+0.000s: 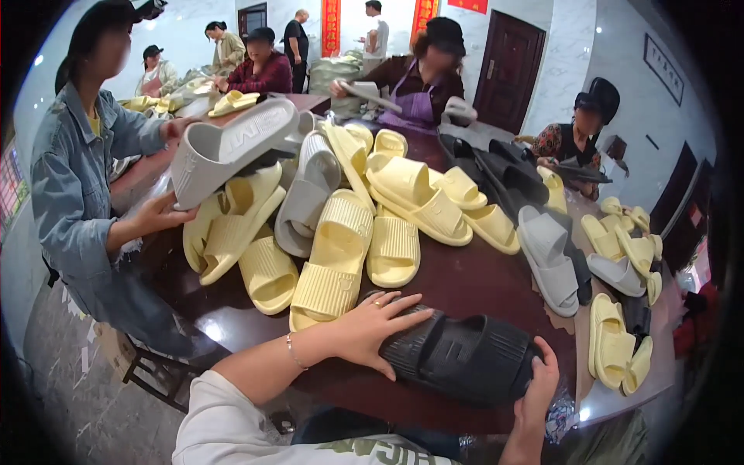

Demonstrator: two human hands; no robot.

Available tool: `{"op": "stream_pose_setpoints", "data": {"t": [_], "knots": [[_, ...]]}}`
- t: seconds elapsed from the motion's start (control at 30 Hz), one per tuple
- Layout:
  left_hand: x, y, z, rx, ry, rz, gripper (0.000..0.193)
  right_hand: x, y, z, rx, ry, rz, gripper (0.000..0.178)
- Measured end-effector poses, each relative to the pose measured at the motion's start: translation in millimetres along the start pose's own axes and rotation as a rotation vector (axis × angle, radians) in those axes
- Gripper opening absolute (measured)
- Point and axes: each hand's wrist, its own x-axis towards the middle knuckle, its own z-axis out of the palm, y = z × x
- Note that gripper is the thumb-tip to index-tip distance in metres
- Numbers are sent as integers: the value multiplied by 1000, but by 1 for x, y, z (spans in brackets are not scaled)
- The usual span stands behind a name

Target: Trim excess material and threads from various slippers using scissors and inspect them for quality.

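The dark red table [457, 283] spreads out under the black slippers [484, 353], its near edge running just on the person's side of them. Left of the black slippers and farther off, a co-worker in a denim jacket [66, 186] holds up a grey slipper [236, 147]. Yellow slippers [333, 291] crowd just beyond the black slippers' left end, leaving little space there; beyond their right half lies a bare stretch of tabletop, reaching to a grey pair [550, 260]. Farther right of them, a yellow pair [612, 341] rests near the table's right side. The black slippers themselves are between the person's hands: the left hand [385, 322], fingers spread, lies over their left end; the right hand [540, 380] curls around their right end, its thumb hard to make out.
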Motion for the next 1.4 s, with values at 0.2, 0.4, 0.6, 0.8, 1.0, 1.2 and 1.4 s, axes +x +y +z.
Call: {"op": "stream_pose_setpoints", "data": {"t": [0.2, 0.4, 0.6, 0.8, 1.0, 1.2, 1.4], "knots": [[42, -63, -93, -386, 611, -567, 89, 2, 0, 9, 156, 62, -13, 37], [82, -209, -174, -875, 694, -959, 52, -9, 39, 33, 72, 39, -123, 32], [113, -162, -128, -790, 629, -730, 47, -8, 38, 16, -8, 25, -52, 36], [47, 4, -67, 272, -177, 8, 68, -7, 31, 27, 335, 31, -7, 37], [17, 13, -46, 840, 168, 207, 59, -17, 25, 20, 412, -151, -8, 41], [-8, 2, -72, 792, 505, -2, 50, -23, 25, 10, 345, -231, -23, 34], [-1, -51, -111, 1137, 773, -173, 52, -38, 39, -6, 160, -329, 99, 24]]}}
